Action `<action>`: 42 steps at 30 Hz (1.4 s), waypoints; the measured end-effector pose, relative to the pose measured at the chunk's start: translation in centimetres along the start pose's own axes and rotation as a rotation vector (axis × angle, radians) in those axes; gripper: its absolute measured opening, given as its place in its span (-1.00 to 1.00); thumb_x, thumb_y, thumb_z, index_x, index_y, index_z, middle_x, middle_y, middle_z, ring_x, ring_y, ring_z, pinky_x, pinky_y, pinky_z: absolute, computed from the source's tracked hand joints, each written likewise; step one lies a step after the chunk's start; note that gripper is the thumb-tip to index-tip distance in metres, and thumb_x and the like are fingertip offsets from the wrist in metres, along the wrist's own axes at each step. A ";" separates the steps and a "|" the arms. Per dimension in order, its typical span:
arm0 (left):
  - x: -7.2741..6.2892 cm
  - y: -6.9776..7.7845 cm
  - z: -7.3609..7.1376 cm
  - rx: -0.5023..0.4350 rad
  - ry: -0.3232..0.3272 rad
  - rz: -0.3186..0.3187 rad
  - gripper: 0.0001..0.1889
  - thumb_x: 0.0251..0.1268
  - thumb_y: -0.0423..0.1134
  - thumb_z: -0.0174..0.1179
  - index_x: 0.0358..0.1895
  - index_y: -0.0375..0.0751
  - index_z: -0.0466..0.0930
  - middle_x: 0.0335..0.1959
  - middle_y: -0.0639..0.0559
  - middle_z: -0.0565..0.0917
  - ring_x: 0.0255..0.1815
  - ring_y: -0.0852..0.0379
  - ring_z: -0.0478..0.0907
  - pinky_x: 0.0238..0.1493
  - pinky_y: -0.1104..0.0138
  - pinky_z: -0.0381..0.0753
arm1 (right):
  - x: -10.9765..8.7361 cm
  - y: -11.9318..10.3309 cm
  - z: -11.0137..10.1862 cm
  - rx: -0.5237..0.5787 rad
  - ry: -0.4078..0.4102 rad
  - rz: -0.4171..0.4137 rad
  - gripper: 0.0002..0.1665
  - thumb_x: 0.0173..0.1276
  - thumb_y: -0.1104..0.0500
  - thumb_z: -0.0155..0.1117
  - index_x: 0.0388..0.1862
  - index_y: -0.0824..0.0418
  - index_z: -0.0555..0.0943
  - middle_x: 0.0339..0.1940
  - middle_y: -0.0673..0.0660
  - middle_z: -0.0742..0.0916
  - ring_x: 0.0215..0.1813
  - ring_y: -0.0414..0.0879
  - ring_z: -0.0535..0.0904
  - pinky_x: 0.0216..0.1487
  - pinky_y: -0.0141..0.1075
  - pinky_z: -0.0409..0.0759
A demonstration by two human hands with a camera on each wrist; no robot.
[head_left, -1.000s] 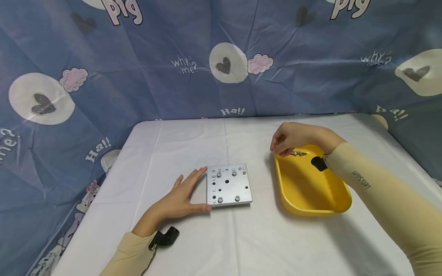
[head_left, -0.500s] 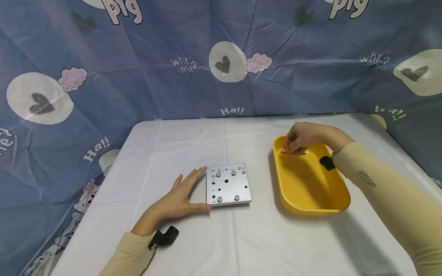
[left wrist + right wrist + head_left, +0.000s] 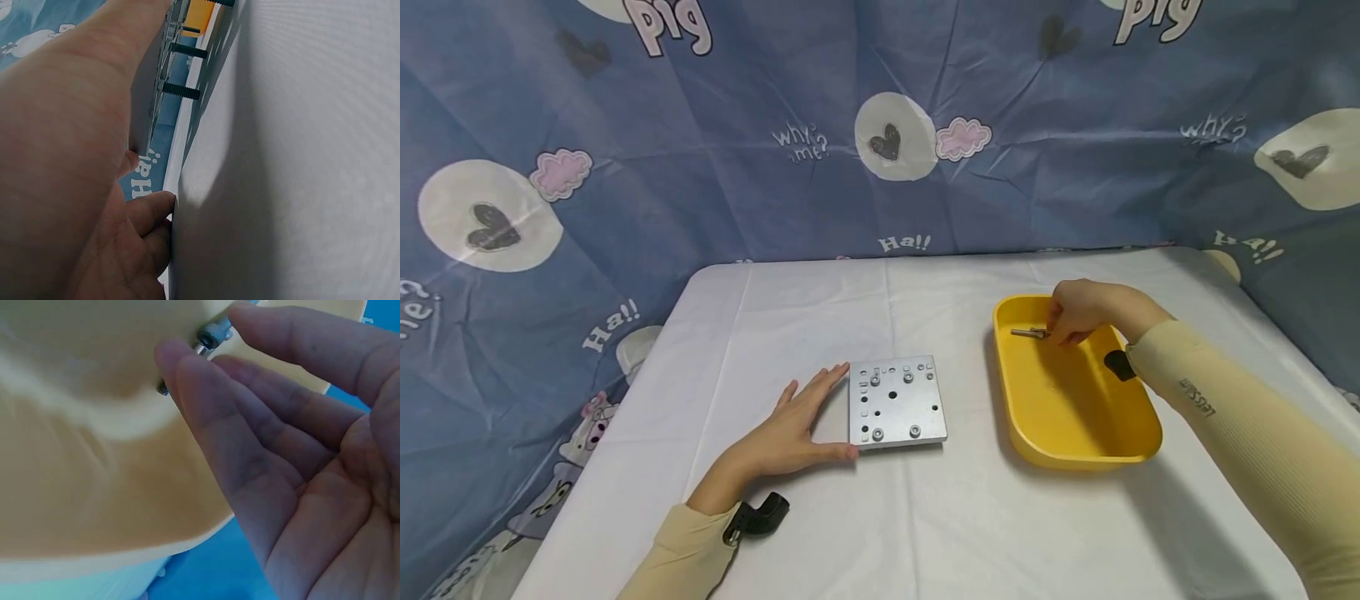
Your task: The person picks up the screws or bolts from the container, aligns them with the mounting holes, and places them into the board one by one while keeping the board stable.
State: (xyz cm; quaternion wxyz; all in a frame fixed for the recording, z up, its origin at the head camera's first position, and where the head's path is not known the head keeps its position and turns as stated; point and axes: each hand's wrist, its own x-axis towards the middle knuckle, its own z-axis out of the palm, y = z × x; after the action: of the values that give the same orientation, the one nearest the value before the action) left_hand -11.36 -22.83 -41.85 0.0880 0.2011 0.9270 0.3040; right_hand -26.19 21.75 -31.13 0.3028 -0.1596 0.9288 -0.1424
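Observation:
A square silver metal plate [image 3: 910,408] with holes and several socket-head screws lies on the white table. At its left side my left hand [image 3: 782,433] spreads its fingers, with thumb and fingertips at the plate's corners. Threaded screw shanks [image 3: 181,90] stick out of the plate's underside in the left wrist view. Inside the yellow tray [image 3: 1022,417], my right hand [image 3: 1078,308] reaches down to loose metal screws [image 3: 1028,332] near the far end. The right wrist view has thumb and index finger apart, with a socket-head screw [image 3: 212,334] seen between them.
The white-covered table [image 3: 820,317] ends at a blue printed cloth [image 3: 737,167] hanging behind it. Raised walls surround the tray on the right. A black wrist-camera mount [image 3: 760,515] sits at the left wrist.
My right hand has moved from above the tray's far left rim rightward and down into the tray, uncovering some loose screws. My left hand and the plate stay put.

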 end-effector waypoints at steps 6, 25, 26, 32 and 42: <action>0.1 0.1 -0.2 0.002 -0.006 0.004 0.28 0.10 0.30 0.57 0.80 0.14 -0.06 0.80 -0.06 0.12 0.83 -0.21 -0.04 0.77 -0.28 -0.35 | 0.3 0.5 0.2 -0.016 0.012 0.027 -0.79 0.35 0.24 0.48 -0.17 0.40 0.77 -0.53 0.00 0.71 -0.45 -0.23 0.57 -0.28 -0.41 0.62; 0.3 -0.3 -0.4 -0.004 -0.015 0.004 0.27 0.12 0.31 0.56 0.80 0.14 -0.07 0.80 -0.06 0.10 0.83 -0.21 -0.05 0.77 -0.28 -0.36 | 0.7 1.2 0.6 0.013 0.037 0.053 -0.75 0.38 0.18 0.51 -0.15 0.37 0.79 -0.50 0.04 0.79 -0.40 -0.19 0.69 -0.25 -0.41 0.65; 0.3 -0.3 -0.4 -0.002 -0.016 0.002 0.27 0.11 0.31 0.56 0.80 0.15 -0.07 0.80 -0.06 0.10 0.83 -0.20 -0.05 0.77 -0.27 -0.36 | 0.7 1.2 0.6 0.018 0.039 0.054 -0.75 0.38 0.18 0.51 -0.13 0.38 0.79 -0.49 0.04 0.79 -0.39 -0.19 0.70 -0.25 -0.41 0.65; 0.3 -0.3 -0.5 0.008 -0.012 0.006 0.28 0.11 0.31 0.56 0.80 0.14 -0.07 0.80 -0.08 0.12 0.83 -0.22 -0.04 0.77 -0.29 -0.34 | 0.7 0.9 0.7 0.040 0.040 0.049 -0.71 0.40 0.19 0.52 -0.07 0.41 0.76 -0.37 0.09 0.78 -0.35 -0.19 0.68 -0.22 -0.39 0.70; 0.3 -0.4 -0.4 0.007 -0.014 0.007 0.27 0.12 0.32 0.55 0.80 0.14 -0.07 0.80 -0.06 0.11 0.83 -0.22 -0.05 0.77 -0.29 -0.35 | 1.0 0.9 1.2 -0.002 0.034 0.015 -0.84 0.34 0.21 0.51 -0.24 0.32 0.79 -0.47 0.01 0.73 -0.36 -0.16 0.58 -0.25 -0.39 0.57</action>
State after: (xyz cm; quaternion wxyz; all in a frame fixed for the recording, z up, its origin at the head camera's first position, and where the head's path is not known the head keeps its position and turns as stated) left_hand -11.92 -23.22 -41.79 0.0930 0.2068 0.9267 0.2998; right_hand -26.46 21.96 -32.89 0.2876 -0.1503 0.9352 -0.1417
